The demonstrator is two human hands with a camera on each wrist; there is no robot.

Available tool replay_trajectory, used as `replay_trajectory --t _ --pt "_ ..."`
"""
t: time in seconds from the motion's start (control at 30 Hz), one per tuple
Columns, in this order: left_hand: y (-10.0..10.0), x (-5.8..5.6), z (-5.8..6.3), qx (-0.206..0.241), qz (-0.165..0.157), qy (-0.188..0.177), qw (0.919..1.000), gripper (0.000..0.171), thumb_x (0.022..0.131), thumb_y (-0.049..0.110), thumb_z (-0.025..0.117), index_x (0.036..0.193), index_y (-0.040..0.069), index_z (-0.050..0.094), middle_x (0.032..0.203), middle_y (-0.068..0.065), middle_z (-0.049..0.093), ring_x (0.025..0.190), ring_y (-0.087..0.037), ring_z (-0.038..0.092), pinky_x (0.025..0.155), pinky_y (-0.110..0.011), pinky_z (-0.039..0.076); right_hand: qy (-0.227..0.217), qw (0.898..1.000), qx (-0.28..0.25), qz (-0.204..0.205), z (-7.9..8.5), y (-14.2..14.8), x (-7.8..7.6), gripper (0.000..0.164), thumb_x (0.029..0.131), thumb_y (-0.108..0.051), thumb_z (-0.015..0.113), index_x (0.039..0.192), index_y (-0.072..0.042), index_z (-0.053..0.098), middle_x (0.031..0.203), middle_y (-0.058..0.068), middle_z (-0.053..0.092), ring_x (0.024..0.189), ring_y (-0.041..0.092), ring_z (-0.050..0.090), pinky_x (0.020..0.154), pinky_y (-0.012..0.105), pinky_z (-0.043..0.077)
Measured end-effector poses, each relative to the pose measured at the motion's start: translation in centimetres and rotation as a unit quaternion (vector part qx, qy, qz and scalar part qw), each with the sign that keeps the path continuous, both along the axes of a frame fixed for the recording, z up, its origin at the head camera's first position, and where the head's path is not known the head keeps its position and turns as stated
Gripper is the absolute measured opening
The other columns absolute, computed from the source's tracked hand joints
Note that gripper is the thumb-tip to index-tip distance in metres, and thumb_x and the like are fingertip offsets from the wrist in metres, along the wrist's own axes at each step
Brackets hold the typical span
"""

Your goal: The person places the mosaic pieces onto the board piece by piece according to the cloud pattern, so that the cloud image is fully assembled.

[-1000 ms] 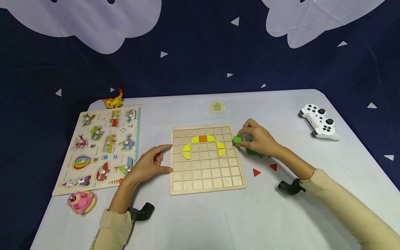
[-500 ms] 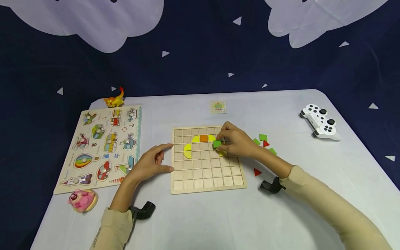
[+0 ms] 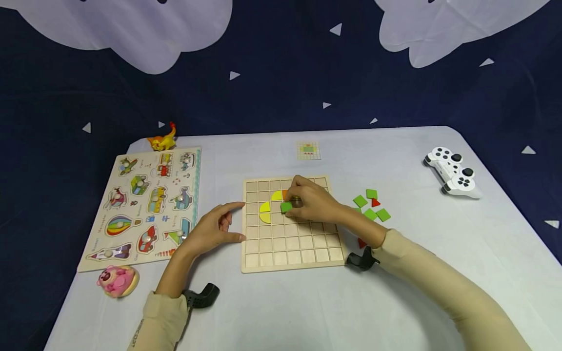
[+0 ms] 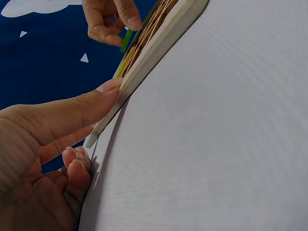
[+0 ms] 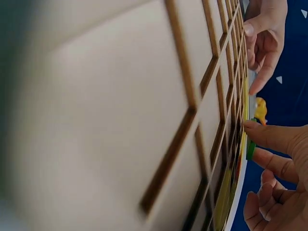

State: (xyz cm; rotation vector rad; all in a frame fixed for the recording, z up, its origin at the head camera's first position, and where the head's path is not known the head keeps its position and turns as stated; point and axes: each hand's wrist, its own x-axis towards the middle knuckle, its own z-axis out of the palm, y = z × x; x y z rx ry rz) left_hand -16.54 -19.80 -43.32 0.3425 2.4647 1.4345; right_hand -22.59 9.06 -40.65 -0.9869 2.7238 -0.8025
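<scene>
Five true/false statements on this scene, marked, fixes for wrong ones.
1. The right-hand grip pinches a green tile. True.
2. The left-hand grip holds a red triangle. False: the left-hand grip touches the left edge of the board.
3. The controller lies right of the board. True.
4. The pink toy stands on the puzzle. False: the pink toy is on the table beside the puzzle.
5. Yellow pieces lie on the board. True.
</scene>
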Motion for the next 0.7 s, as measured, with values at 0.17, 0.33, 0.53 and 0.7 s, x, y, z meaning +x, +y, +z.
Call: replay_trajectory --t 0.17,0.33,0.53,0.7 --pt "0.0 0.0 -0.1 0.000 0.003 -0.001 1.0000 0.080 0.072 0.009 0.088 0.142 0.003 0.051 0.088 -0.009 0.044 0.070 -0.016 0.040 0.062 -0.026 0.035 0.008 1.000 0.016 -0.001 0.0 -1.1 0.0 0.026 0.080 -0.022 0.084 0.098 -0.006 0.075 0.093 0.002 0.052 0.083 0.016 0.049 0.077 0.031 0.046" --pt "0.0 0.0 -0.3 -0.003 0.003 0.001 1.0000 0.079 0.072 0.009 0.088 0.142 0.004 0.052 0.088 -0.008 0.044 0.070 -0.015 0.040 0.062 -0.025 0.036 0.009 1.000 0.024 0.001 -0.1 -1.5 0.0 0.027 0.082 -0.025 0.082 0.101 -0.007 0.075 0.090 0.003 0.050 0.081 0.016 0.046 0.078 0.031 0.045" --pt "0.0 -0.1 -0.3 0.001 0.001 -0.001 1.0000 0.079 0.072 0.009 0.088 0.143 0.004 0.052 0.089 -0.008 0.044 0.069 -0.014 0.040 0.061 -0.025 0.036 0.001 1.000 0.009 0.003 -0.2 -1.3 0.1 0.027 0.085 -0.024 0.080 0.104 -0.005 0.075 0.092 0.005 0.052 0.083 0.016 0.046 0.079 0.033 0.045" --pt "-0.1 -0.1 -0.3 0.009 -0.004 0.001 1.0000 0.080 0.072 0.009 0.088 0.143 0.003 0.051 0.089 -0.009 0.044 0.069 -0.015 0.039 0.061 -0.026 0.035 -0.007 1.000 0.003 0.004 -0.3 -1.2 0.2 0.027 0.087 -0.020 0.077 0.108 -0.004 0.075 0.094 0.005 0.053 0.084 0.015 0.047 0.079 0.032 0.045"
